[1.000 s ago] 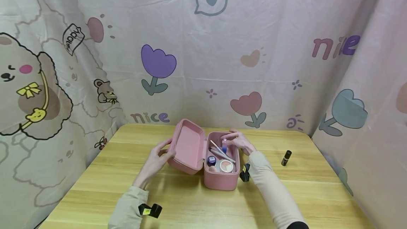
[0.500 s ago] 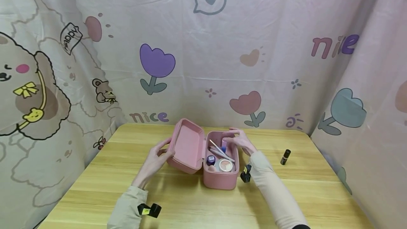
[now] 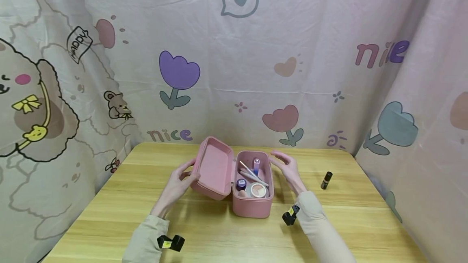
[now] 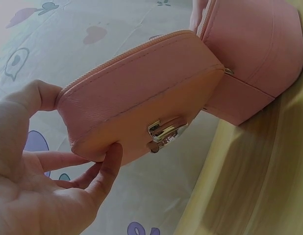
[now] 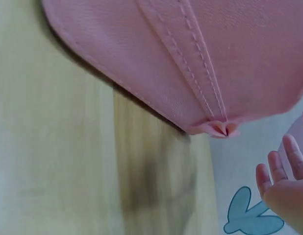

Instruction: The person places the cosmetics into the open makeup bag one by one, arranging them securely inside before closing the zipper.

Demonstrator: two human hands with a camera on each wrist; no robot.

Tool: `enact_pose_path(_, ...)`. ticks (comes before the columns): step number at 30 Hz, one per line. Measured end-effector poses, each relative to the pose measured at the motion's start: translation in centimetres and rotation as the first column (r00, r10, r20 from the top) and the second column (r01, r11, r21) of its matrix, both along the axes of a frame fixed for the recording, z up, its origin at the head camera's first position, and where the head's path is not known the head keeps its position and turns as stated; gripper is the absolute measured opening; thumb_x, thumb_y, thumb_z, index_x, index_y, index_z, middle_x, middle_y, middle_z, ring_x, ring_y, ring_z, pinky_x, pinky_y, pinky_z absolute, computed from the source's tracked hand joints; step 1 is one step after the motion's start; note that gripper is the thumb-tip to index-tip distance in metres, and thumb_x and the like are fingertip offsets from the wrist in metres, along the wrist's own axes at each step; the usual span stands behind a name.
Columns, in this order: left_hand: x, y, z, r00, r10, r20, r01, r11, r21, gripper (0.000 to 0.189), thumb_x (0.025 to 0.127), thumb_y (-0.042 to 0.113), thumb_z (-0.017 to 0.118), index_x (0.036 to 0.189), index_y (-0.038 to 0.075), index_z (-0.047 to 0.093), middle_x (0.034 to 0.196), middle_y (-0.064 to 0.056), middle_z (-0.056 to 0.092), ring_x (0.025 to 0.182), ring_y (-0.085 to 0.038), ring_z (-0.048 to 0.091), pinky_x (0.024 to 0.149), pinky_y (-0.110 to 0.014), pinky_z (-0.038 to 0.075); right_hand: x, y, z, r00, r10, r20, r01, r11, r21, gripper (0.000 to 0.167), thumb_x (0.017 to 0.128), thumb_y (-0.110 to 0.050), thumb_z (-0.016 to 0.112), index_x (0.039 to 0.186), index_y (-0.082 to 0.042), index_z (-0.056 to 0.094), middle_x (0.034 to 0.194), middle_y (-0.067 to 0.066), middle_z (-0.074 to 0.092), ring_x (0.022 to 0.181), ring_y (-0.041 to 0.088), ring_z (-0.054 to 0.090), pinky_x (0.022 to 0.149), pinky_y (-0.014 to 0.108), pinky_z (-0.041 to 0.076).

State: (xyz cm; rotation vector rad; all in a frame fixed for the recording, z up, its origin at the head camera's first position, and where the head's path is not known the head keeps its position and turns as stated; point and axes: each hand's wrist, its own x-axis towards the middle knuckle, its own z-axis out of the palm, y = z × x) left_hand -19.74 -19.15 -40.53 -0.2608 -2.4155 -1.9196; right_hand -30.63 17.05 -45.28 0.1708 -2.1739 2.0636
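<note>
The head view is evenly lit and mostly crisp, with soft shadows on the table [image 3: 120,206] beside the box [image 3: 252,208]. The left wrist view is dimmer, brightest at its upper left, with glints on the clasp [image 4: 167,131]. The right wrist view looks hazy, its table shadow blurred.

Case [image 5: 117,49] — cropped in wrist views, jar [image 3: 241,184] — label illegible

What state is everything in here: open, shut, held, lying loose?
Pink case: standing open
Lid: swung open, tilted
Zip: undone
Left hand: gripping the lid
Right hand: fingers apart, holding nothing
Round palette: face up, colours showing
Dark purple jar: in the case, unheld
Slim sticks: lying slantwise in the case
Purple-and-blue tube: in the case, unheld
Black tube: on the table, standing or lying unclear
</note>
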Motion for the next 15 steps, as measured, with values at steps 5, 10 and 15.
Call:
enact_pose_path(5,0.0,0.0,-0.1,1.0,0.005,-0.002,-0.005,1.0,-0.004,0.062,0.099,0.015,0.061,0.155,0.004,0.036,0.16,-0.023,0.034,0.132,-0.039,0.052,0.086,-0.018,0.052,1.0,1.0,-0.5,0.997,-0.071,-0.004,0.071,0.996,-0.057,0.044,0.092,-0.004,0.069,0.133,0.008,0.059,0.132,0.015,0.066,0.114,0.009,0.06,0.094,0.01,0.049)
enact_pose_path(10,0.0,0.1,-0.2,1.0,0.015,0.005,-0.015,1.0,-0.001,0.062,0.099,0.016,0.061,0.155,0.005,0.036,0.158,-0.022,0.037,0.126,-0.029,0.056,0.086,-0.018,0.052,2.1,2.0,-1.2,0.995,-0.095,-0.025,0.092,0.99,-0.107,0.045,0.092,-0.005,0.069,0.132,0.011,0.057,0.111,-0.011,0.071,0.103,-0.001,0.063,0.094,0.011,0.051)
enact_pose_path(15,-0.1,0.0,-0.3,1.0,0.013,0.006,-0.013,1.0,0.005,0.062,0.099,0.016,0.061,0.155,0.005,0.036,0.158,-0.022,0.037,0.118,-0.014,0.058,0.085,-0.019,0.052,3.2,3.0,-1.6,0.992,-0.122,-0.011,0.121,0.988,-0.097,0.046,0.094,-0.008,0.069,0.135,0.008,0.056,0.102,-0.024,0.069,0.105,-0.002,0.063,0.095,0.01,0.05)
